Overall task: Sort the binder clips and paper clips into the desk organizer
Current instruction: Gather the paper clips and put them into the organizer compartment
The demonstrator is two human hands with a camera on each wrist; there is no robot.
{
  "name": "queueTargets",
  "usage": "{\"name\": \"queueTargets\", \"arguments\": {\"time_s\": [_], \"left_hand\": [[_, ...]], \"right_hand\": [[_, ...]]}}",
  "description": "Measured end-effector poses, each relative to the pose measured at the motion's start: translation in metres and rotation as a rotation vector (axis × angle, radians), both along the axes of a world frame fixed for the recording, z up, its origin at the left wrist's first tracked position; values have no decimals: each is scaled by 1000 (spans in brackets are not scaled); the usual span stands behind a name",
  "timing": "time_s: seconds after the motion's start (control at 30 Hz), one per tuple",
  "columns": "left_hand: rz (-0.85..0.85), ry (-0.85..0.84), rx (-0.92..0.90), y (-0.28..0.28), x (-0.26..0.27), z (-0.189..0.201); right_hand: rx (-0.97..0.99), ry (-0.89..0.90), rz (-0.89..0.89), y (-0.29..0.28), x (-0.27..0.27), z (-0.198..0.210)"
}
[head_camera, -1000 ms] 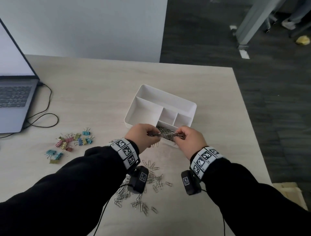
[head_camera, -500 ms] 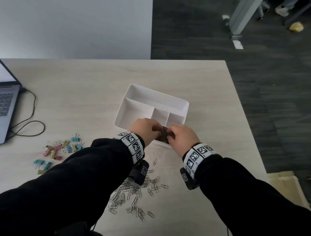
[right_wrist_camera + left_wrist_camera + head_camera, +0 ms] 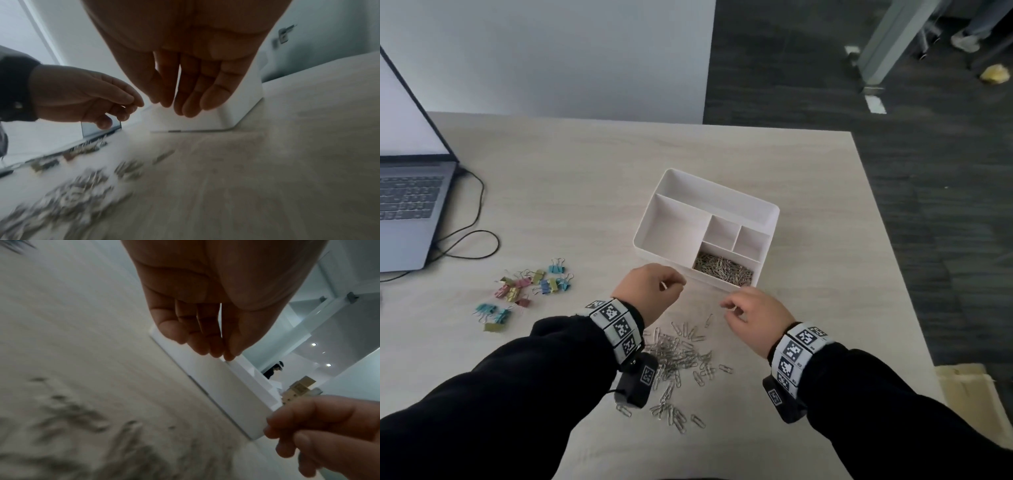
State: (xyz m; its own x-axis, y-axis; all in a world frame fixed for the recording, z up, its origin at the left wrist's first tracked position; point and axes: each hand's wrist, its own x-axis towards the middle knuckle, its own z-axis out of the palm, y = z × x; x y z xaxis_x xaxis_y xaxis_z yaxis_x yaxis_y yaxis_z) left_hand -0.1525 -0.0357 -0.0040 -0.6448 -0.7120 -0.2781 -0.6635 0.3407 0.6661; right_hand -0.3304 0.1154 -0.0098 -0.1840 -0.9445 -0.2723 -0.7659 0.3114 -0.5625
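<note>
The white desk organizer [image 3: 722, 192] stands mid-table; its front right compartment holds a heap of silver paper clips [image 3: 724, 272], and the other compartments look empty. My left hand [image 3: 654, 291] hovers just in front of the organizer's near wall [image 3: 216, 386], fingers loosely curled with nothing in them. My right hand [image 3: 750, 311] hovers beside it to the right, fingers [image 3: 185, 97] relaxed and also holding nothing. A loose pile of paper clips [image 3: 678, 353] lies on the table beneath and between my wrists. Coloured binder clips [image 3: 530, 287] are scattered to the left.
An open laptop [image 3: 410, 205] sits at the far left with a black cable [image 3: 472, 240] looping toward the binder clips. The table's right edge [image 3: 887, 274] runs close to the organizer; dark floor lies beyond it.
Both hands held a bunch of paper clips over the front right compartment; now the clips lie in it and both hands have drawn back toward me, holding nothing.
</note>
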Motion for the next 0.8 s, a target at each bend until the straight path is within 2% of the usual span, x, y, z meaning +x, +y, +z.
{"name": "queueTargets", "arguments": {"time_s": [0.17, 0.3, 0.4, 0.5, 0.57, 0.67, 0.8], "left_hand": [[59, -238, -25, 8, 66, -23], [51, -410, -63, 24, 105, -31], [-17, -451, -94, 40, 118, -37], [-114, -400, -94, 55, 118, -41], [-166, -354, -68, 61, 117, -42], [-126, -291, -7, 62, 126, -39], [-137, -379, -5, 59, 140, -37]], "right_hand": [[179, 102, 93, 7, 24, -25], [191, 235, 153, 15, 47, -32], [164, 229, 269, 24, 65, -36], [120, 164, 369, 31, 70, -37], [115, 121, 289, 34, 64, -33], [190, 86, 103, 39, 51, -29], [341, 168, 103, 44, 58, -27]]}}
